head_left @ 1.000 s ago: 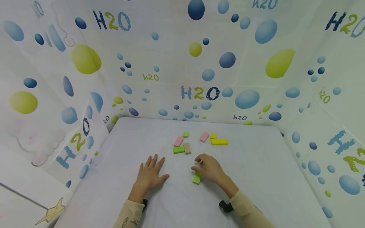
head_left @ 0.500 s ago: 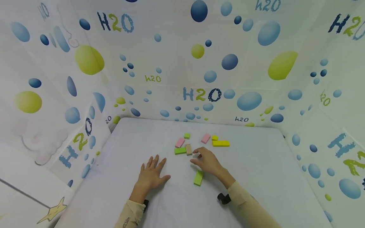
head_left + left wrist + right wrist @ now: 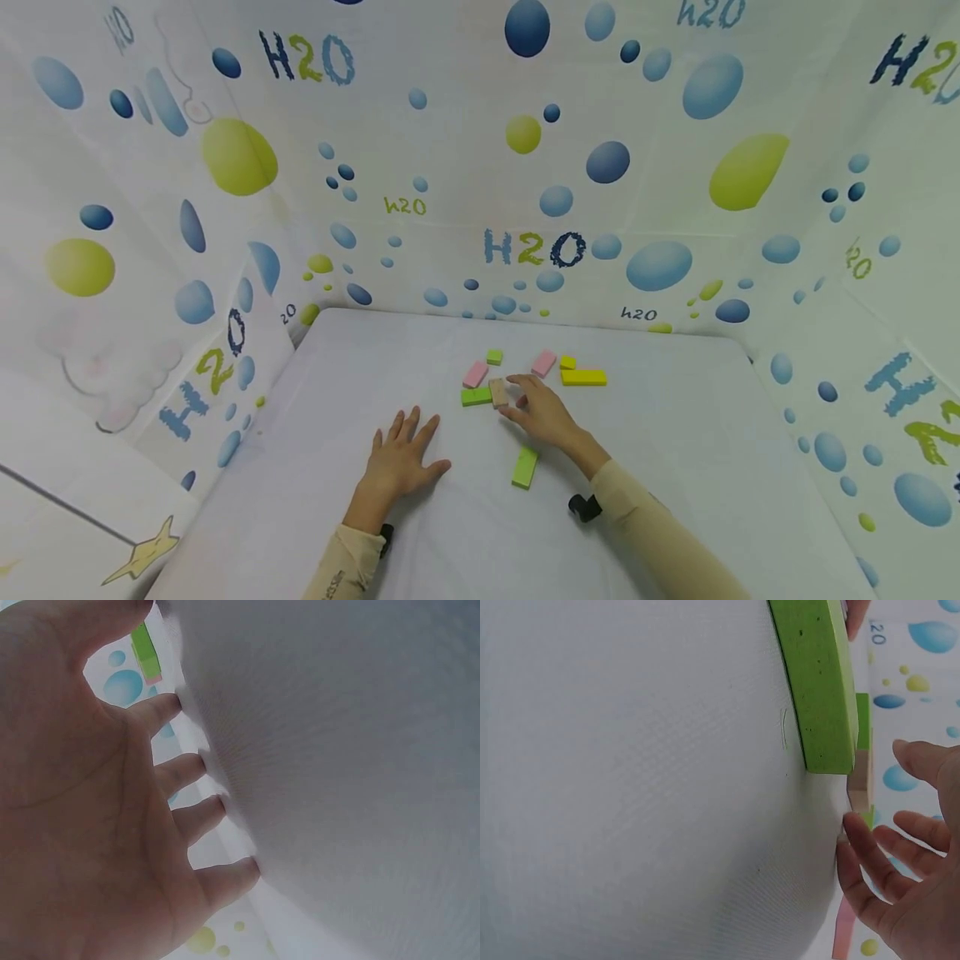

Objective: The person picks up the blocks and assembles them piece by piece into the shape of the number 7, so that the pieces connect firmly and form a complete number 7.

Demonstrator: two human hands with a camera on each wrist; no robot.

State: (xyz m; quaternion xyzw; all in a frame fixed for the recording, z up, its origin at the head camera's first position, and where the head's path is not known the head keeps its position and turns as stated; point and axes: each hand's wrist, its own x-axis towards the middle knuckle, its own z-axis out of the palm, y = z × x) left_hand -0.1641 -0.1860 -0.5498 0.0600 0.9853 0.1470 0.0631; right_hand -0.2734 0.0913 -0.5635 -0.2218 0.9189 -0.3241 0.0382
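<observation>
On the white table the left hand (image 3: 398, 468) rests with its fingers spread, holding nothing; its fingertips touch the cloth in the left wrist view (image 3: 112, 787). Just right of the natural wood block (image 3: 498, 392) is the right hand (image 3: 549, 416), thumb and forefinger apart; whether it touches the block cannot be told. A green block (image 3: 476, 397) lies against the wood block's left side. Nearer the wrist is another green block (image 3: 525, 467), large in the right wrist view (image 3: 817, 690), where the right hand (image 3: 911, 870) shows with parted fingers.
Behind the wood block lie a pink block (image 3: 476, 374) and a small green block (image 3: 495, 357). Farther right are another pink block (image 3: 543, 363), a small yellow block (image 3: 567, 362) and a long yellow block (image 3: 583, 377). A patterned curtain (image 3: 450, 150) hangs behind the table.
The right hand has moved forward, away from the nearer green block, to beside the wood block. The left hand has stayed in place on the table. The head view has shifted slightly.
</observation>
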